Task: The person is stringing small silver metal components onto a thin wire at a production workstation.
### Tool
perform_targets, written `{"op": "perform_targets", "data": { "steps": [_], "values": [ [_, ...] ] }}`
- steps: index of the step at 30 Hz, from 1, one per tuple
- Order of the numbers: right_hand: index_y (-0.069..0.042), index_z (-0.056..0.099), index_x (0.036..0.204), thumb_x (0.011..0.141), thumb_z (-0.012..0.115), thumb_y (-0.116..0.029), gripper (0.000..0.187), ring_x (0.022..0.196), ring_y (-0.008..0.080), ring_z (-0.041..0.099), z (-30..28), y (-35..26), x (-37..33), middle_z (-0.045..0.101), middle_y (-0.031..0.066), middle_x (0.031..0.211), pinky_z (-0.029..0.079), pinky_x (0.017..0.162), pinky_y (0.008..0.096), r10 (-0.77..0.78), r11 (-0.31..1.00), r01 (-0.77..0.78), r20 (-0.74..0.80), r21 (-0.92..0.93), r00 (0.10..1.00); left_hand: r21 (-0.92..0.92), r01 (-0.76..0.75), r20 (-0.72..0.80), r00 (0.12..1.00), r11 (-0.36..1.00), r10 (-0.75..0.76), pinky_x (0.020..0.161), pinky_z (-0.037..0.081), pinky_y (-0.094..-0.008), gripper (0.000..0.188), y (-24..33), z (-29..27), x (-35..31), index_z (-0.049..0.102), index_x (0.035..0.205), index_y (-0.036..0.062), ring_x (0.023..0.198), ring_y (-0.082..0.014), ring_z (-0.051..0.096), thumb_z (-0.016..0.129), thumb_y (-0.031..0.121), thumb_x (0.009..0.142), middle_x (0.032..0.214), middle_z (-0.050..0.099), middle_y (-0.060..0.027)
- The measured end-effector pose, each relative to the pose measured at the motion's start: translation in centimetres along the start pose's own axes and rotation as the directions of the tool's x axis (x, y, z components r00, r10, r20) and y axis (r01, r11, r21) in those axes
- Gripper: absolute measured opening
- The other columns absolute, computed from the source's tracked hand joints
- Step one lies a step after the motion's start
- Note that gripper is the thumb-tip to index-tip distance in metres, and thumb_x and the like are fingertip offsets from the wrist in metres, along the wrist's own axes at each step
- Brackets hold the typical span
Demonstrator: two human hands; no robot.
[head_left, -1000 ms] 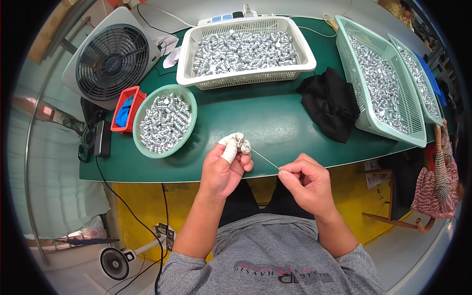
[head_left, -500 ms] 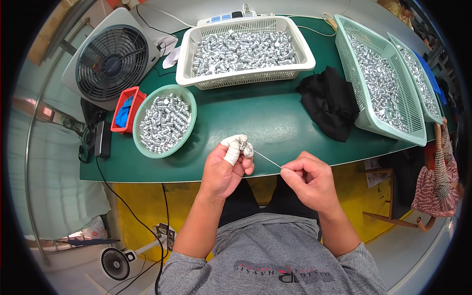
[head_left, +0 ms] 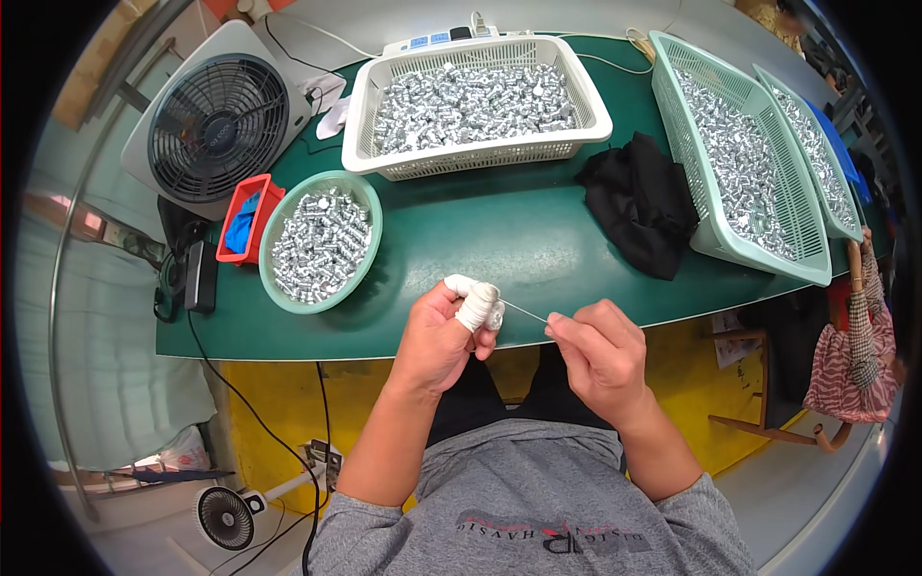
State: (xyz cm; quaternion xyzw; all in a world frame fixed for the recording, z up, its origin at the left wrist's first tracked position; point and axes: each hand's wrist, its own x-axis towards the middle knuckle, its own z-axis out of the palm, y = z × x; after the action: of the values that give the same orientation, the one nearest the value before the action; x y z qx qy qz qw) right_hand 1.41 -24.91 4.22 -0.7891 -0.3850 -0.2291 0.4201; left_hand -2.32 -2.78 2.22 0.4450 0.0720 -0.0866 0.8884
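Observation:
Over the front edge of the table, my left hand (head_left: 444,331) is closed, its thumb and index finger wrapped in white tape. The taped thumb is pressed over whatever lies in the fingers; only a bit of a silvery metal piece (head_left: 497,313) seems to show beside it. From there a thin, light rod (head_left: 524,311) runs to the right. My right hand (head_left: 603,357) pinches its other end between thumb and fingertips. Left of my hands stands a round green basin (head_left: 376,252) full of small silvery metal parts (head_left: 322,242).
A white basket (head_left: 480,156) of metal parts stands at the back, with two green baskets (head_left: 711,216) at the right. Black cloth (head_left: 642,206) lies beside them. A red bin (head_left: 236,259) and a fan (head_left: 221,125) stand left. Another person's arm (head_left: 860,298) shows far right.
My left thumb has moved over the metal piece that showed between the fingers. My right hand has turned slightly, still holding the rod.

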Motion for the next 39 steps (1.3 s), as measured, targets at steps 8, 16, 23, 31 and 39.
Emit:
{"op": "perform_targets", "data": {
  "steps": [8, 16, 23, 31, 39],
  "values": [
    [0.000, 0.072, 0.093, 0.086, 0.074, 0.001, 0.007, 0.063, 0.0087, 0.050, -1.9, 1.0, -1.3, 0.057, 0.0035, 0.077, 0.037, 0.053, 0.0236, 0.362, -0.374, -0.741, 0.823, 0.558, 0.437, 0.062, -0.114, 0.219, 0.971, 0.992, 0.098, 0.064, 0.052, -0.0320, 0.013, 0.7, 0.8, -0.5, 0.062, 0.110, 0.0034, 0.078, -0.0168, 0.059, 0.062, 0.005, 0.097, 0.100, 0.063, -0.0107],
    [0.000, 0.072, 0.091, 0.084, 0.075, 0.003, 0.008, 0.062, 0.0077, 0.049, -1.1, -0.5, -1.4, 0.056, 0.0025, 0.077, 0.036, 0.053, 0.0215, 0.408, 0.844, -0.411, 0.083, 0.346, 0.909, -0.155, -0.105, 0.078, 0.990, 0.982, 0.118, 0.069, 0.047, -0.0315, 0.017, 0.8, -1.7, 0.3, 0.062, 0.115, 0.0057, 0.084, -0.0167, 0.053, 0.059, 0.015, 0.101, 0.107, 0.059, -0.0102],
    [0.000, 0.072, 0.089, 0.083, 0.075, 0.004, 0.008, 0.059, 0.0066, 0.048, -1.7, -2.0, -0.5, 0.056, 0.0019, 0.075, 0.035, 0.052, 0.0218, 0.434, 0.820, -0.450, 0.129, 0.353, 0.892, -0.450, -0.089, 0.118, 0.980, 0.889, 0.158, 0.081, 0.046, -0.0315, 0.024, 0.8, -1.1, 0.5, 0.059, 0.124, 0.0070, 0.091, -0.0182, 0.052, 0.056, 0.015, 0.102, 0.112, 0.057, -0.0103],
    [0.000, 0.071, 0.087, 0.083, 0.074, 0.004, 0.006, 0.056, 0.0057, 0.047, -1.1, -3.6, 0.8, 0.055, 0.0020, 0.072, 0.035, 0.049, 0.0223, 0.415, 0.833, -0.438, 0.142, 0.339, 0.899, -0.403, -0.102, 0.041, 0.991, 0.910, 0.129, 0.087, 0.049, -0.0340, 0.026, -0.3, -1.3, 0.2, 0.058, 0.127, 0.0072, 0.096, -0.0197, 0.056, 0.054, 0.018, 0.104, 0.113, 0.058, -0.0103],
    [0.000, 0.070, 0.086, 0.083, 0.074, 0.004, 0.006, 0.055, 0.0056, 0.046, -0.7, -4.1, 1.4, 0.054, 0.0020, 0.071, 0.034, 0.048, 0.0222, 0.411, 0.835, -0.431, 0.134, 0.343, 0.902, -0.568, -0.071, 0.095, 0.984, 0.820, 0.150, 0.084, 0.049, -0.0337, 0.021, -0.9, -0.9, 0.3, 0.058, 0.120, 0.0062, 0.092, -0.0189, 0.055, 0.057, 0.019, 0.103, 0.107, 0.058, -0.0078]
  ]
}}
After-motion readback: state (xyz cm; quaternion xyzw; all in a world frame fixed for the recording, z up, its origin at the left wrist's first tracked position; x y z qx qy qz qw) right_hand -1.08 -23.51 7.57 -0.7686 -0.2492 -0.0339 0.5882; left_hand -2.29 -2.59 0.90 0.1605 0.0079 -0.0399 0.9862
